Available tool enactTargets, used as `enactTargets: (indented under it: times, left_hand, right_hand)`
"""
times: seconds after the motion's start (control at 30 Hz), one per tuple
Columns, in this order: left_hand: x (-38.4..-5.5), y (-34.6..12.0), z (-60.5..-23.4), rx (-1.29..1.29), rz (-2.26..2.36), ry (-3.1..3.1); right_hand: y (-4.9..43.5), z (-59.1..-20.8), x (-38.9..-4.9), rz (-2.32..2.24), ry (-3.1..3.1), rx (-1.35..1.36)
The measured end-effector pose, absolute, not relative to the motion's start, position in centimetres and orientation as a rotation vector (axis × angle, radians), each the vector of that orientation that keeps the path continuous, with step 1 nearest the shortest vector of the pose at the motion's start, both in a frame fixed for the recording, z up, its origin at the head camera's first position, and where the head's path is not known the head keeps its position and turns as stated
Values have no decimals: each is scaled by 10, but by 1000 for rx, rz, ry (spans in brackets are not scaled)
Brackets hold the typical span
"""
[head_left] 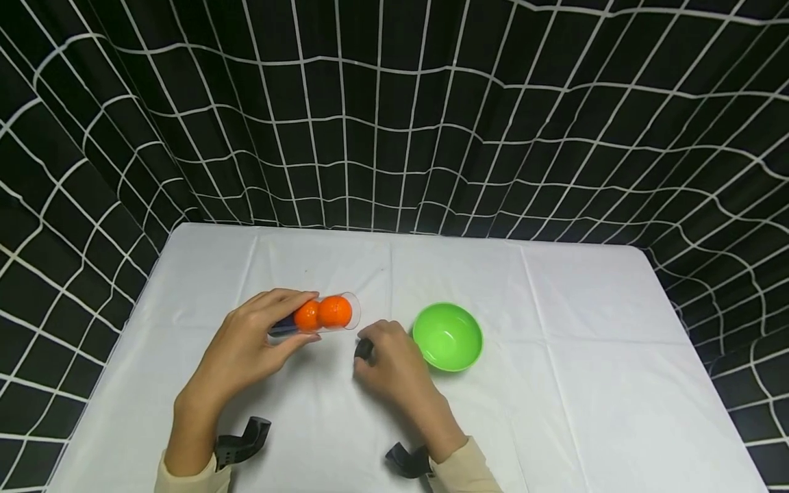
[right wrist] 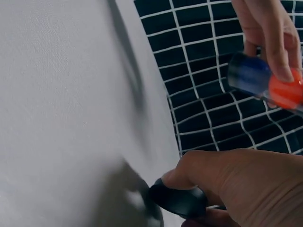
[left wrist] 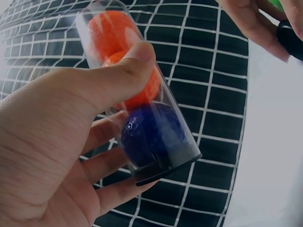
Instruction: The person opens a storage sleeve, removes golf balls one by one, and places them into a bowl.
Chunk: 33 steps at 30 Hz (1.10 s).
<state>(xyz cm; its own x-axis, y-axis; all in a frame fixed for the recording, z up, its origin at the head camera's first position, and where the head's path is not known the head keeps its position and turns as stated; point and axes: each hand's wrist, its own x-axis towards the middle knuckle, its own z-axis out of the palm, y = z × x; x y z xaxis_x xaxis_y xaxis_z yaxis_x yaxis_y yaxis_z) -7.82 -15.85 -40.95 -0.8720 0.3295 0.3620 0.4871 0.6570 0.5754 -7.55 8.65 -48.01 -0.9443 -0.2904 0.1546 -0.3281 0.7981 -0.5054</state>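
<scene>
My left hand [head_left: 243, 346] grips a clear plastic tube [head_left: 356, 311] lying on its side above the table. Inside it, two orange balls [head_left: 335, 312] sit toward the right-hand end. A dark blue ball [left wrist: 152, 135] is beside the tube's black base in the left wrist view. The thumb [left wrist: 137, 56] lies across the tube, with the other fingers round its far side. My right hand [head_left: 397, 363] pinches a small black round cap [right wrist: 177, 201] between thumb and fingers, a short way right of the tube. Part of the cap is hidden by the hand.
A green bowl [head_left: 448, 337] stands on the table just right of my right hand. White cloth [head_left: 592, 383] covers the table. Black curtain with white netting [head_left: 394, 123] rises behind and at both sides. Each wrist wears a black strap mount [head_left: 243, 441].
</scene>
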Motion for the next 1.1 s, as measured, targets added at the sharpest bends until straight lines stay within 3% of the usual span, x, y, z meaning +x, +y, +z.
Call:
enactTargets:
  times: [0.4, 0.7, 1.1]
  left_hand:
    - [-79, -156, -412, -697, -999, -2625]
    - [-77, -156, -412, -665, -939, -2648]
    - [-80, -157, -414, -690, -917, -2617]
  right_hand:
    - [86, -494, -74, 810, -2903, 577]
    - [87, -483, -72, 916, -2963, 565]
    - [110, -450, -80, 1695, -2475, 512]
